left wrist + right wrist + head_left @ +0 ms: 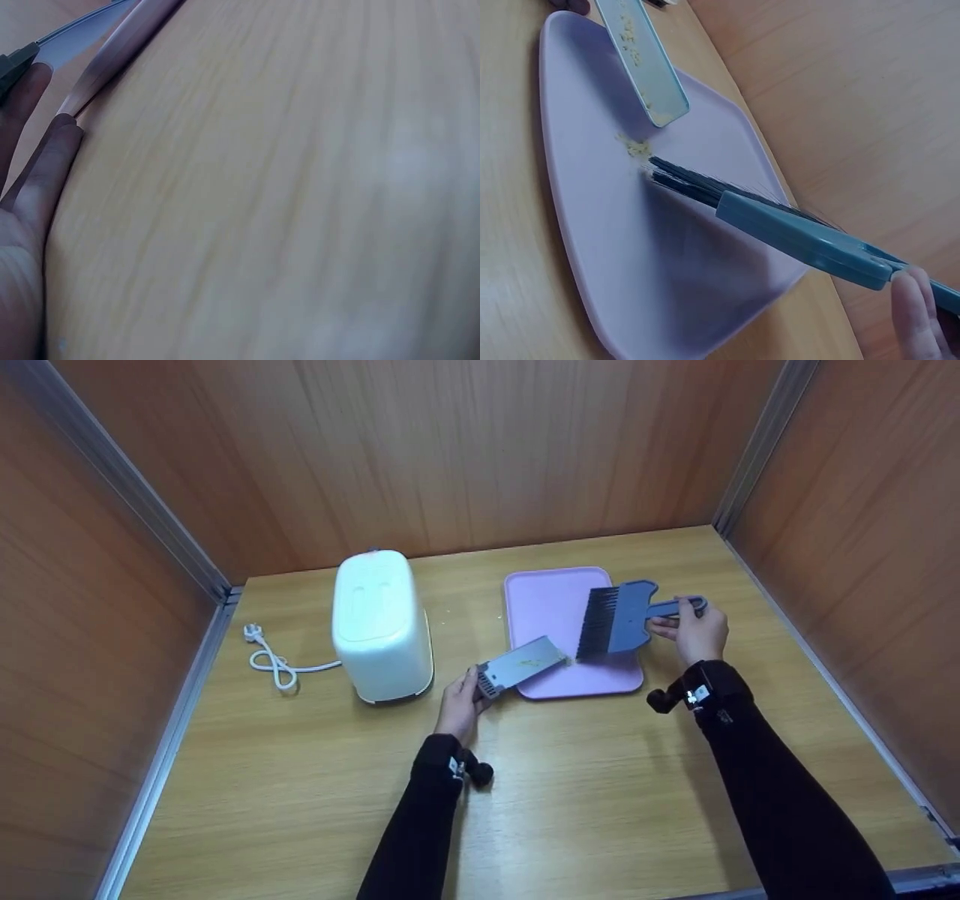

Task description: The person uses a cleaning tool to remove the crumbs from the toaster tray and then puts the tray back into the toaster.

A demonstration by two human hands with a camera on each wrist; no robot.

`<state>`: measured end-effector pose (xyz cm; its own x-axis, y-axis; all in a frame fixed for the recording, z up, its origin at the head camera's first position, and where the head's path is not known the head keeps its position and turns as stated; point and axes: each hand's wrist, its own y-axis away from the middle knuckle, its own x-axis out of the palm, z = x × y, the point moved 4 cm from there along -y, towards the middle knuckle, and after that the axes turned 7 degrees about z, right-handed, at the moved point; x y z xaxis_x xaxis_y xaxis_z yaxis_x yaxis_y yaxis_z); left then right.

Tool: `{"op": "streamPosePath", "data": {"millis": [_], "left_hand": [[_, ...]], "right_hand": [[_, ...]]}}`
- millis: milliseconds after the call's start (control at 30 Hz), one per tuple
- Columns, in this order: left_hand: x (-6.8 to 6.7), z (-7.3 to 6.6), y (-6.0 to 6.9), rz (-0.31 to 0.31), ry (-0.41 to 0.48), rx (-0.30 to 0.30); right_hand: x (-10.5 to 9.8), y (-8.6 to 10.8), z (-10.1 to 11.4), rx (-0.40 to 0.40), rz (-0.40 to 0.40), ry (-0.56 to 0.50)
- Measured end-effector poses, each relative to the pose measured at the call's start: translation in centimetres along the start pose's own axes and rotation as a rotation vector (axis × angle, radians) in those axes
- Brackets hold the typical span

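Note:
My left hand [459, 705] grips the slotted end of a narrow grey crumb tray [517, 664], whose far end reaches over a purple serving tray [555, 682]. Yellow crumbs lie on the crumb tray, and a small heap of crumbs [636, 146] sits on the purple tray just off its end. At the right, my right hand [697, 634] holds the handle of a blue-grey hand brush [631, 615]. Its dark bristles [682, 184] point left over the purple tray, with their tips beside the crumbs. In the left wrist view, only part of my left hand [30, 217] shows.
A white appliance like a lidded toaster [375, 622] stands left of the purple tray. Its white cord, loosely looped, ends in a plug [253, 633] farther left. Wooden panels [465, 450] wall the table in at the back and both sides.

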<state>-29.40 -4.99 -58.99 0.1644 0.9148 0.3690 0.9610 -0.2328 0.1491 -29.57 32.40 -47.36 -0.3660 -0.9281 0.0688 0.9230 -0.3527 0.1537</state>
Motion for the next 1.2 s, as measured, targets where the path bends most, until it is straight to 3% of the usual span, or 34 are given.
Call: {"op": "streamPosePath", "data": {"millis": [167,300,533,767,1200], "left_hand": [[-0.1,0.0,0.1,-0.004,0.007,-0.004],[-0.2,-0.2,0.1,-0.02,0.017,-0.006],[0.1,-0.2,0.1,-0.004,0.006,-0.006],[0.0,-0.2,0.1,0.011,-0.038,-0.002],[0.1,-0.3,0.1,0.009,0.002,0.003]], "right_hand": [[0.7,0.1,0.5,-0.02,0.005,-0.065],[2.6,0.5,0.9,-0.042,0.047,-0.089],[6.3,1.4,1.4,-0.064,0.11,-0.007],[9.4,2.6,0.4,-0.004,0.162,-0.067],[11.7,3.2,-1.2,0.015,0.172,-0.056]]}}
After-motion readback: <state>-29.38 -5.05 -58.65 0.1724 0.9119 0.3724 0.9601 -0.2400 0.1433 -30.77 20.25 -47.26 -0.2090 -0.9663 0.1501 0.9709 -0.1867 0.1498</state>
